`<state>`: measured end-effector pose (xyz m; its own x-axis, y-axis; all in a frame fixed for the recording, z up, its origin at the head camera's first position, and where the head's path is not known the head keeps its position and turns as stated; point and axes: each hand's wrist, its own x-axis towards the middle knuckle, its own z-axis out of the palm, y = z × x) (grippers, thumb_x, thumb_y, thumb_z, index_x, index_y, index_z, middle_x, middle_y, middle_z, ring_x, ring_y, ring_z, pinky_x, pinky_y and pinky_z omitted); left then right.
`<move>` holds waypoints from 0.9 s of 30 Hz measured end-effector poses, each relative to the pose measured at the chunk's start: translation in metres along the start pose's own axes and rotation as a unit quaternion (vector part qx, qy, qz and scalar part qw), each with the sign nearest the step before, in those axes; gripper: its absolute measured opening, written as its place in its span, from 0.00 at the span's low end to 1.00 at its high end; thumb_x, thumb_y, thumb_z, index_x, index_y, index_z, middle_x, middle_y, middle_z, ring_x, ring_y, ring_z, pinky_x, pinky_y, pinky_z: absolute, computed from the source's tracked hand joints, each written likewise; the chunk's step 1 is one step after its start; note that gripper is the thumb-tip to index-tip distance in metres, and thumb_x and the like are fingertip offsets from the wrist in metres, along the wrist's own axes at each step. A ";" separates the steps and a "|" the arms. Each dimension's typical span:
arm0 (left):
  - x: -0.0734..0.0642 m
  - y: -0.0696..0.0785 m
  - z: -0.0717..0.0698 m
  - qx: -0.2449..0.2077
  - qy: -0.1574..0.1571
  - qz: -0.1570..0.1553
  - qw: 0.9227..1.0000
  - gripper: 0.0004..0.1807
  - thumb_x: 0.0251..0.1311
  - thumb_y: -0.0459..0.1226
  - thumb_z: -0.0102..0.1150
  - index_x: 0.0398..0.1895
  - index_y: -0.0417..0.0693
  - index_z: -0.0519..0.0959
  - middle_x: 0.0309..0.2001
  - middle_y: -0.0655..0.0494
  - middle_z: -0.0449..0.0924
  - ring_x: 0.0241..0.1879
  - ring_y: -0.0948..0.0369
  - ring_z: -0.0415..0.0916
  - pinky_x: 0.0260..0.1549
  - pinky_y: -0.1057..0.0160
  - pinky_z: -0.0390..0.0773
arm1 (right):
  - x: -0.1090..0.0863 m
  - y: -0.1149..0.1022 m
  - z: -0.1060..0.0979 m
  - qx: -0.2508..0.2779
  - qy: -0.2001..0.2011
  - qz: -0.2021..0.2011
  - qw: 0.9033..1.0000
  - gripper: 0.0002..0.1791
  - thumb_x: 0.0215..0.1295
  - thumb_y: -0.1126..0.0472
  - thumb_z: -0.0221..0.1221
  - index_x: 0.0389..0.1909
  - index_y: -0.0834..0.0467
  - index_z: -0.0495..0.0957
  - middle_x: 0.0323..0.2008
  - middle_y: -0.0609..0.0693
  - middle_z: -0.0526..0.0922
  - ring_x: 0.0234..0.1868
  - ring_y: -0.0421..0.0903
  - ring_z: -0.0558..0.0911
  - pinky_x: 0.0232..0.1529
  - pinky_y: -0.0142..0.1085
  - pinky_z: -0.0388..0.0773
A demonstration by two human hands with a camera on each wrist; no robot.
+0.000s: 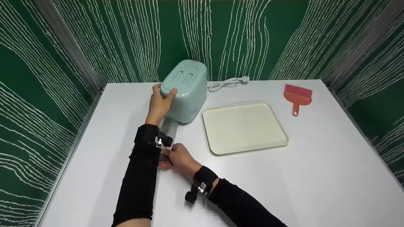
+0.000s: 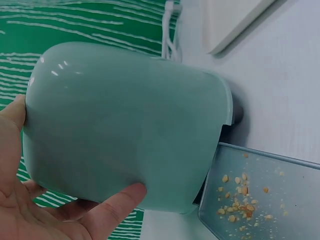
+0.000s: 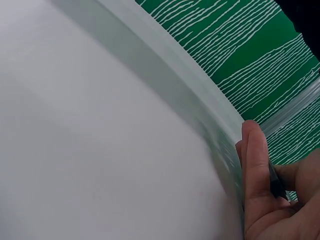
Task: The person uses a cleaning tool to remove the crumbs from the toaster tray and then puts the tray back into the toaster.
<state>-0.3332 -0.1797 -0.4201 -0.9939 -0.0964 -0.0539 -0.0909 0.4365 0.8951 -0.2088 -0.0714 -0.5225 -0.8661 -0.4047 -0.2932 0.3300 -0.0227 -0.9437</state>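
A mint-green toaster (image 1: pixel 193 100) with a lid over its top stands near the back wall. My left hand (image 1: pixel 159 104) grips its near end, thumb on one side and fingers on the other. From the toaster's lower edge a grey crumb tray (image 1: pixel 170 128) sticks out toward me, partly hidden by the left wrist. In the left wrist view, yellow-brown crumbs (image 2: pixel 243 202) lie on that tray, and its far end is at the slot. My right hand (image 1: pixel 180 156) pinches the tray's outer end; the right wrist view shows only a dark edge between thumb and fingers.
A cream rectangular serving tray (image 1: pixel 246 129) lies right of the toaster. Behind it, a white power cord (image 1: pixel 225 82) with a plug runs along the back edge. A red-orange hand brush (image 1: pixel 297 96) lies at the far right. Green walls with white lines enclose the white table (image 1: pixel 303 183).
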 end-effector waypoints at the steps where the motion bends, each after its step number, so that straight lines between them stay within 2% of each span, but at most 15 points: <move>1: 0.000 0.000 0.000 -0.001 0.000 -0.002 1.000 0.48 0.76 0.63 0.53 0.85 0.51 0.48 0.82 0.39 0.57 0.83 0.45 0.57 0.83 0.41 0.61 | 0.000 0.001 0.000 0.001 -0.001 0.001 1.000 0.15 0.84 0.68 0.51 0.43 0.76 0.80 0.35 0.71 0.90 0.20 0.41 0.87 0.30 0.33 0.91; 10: 0.000 0.001 -0.003 0.003 -0.005 -0.004 1.000 0.48 0.76 0.63 0.54 0.86 0.50 0.47 0.83 0.38 0.57 0.83 0.45 0.57 0.84 0.42 0.60 | -0.007 0.003 -0.005 -0.006 -0.015 0.010 1.000 0.13 0.84 0.66 0.52 0.37 0.69 0.77 0.35 0.75 0.89 0.19 0.39 0.87 0.27 0.29 0.88; 18: 0.001 0.004 -0.004 0.011 -0.010 -0.007 1.000 0.47 0.76 0.62 0.54 0.85 0.50 0.48 0.82 0.37 0.58 0.83 0.44 0.58 0.83 0.41 0.61 | -0.015 0.001 -0.008 -0.021 -0.023 0.009 0.999 0.14 0.84 0.64 0.53 0.41 0.72 0.79 0.35 0.74 0.89 0.19 0.39 0.88 0.26 0.30 0.89; 27: 0.001 0.004 -0.007 0.013 -0.014 0.004 1.000 0.46 0.76 0.60 0.55 0.84 0.47 0.50 0.83 0.37 0.59 0.83 0.44 0.58 0.83 0.42 0.61 | -0.029 -0.006 -0.005 -0.015 -0.018 0.009 1.000 0.13 0.82 0.62 0.57 0.39 0.69 0.74 0.34 0.74 0.89 0.19 0.41 0.88 0.25 0.30 0.88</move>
<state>-0.3345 -0.1844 -0.4134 -0.9960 -0.0671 -0.0597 -0.0840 0.4606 0.8836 -0.1880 -0.0551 -0.5087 -0.8456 -0.4377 -0.3056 0.3339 0.0130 -0.9425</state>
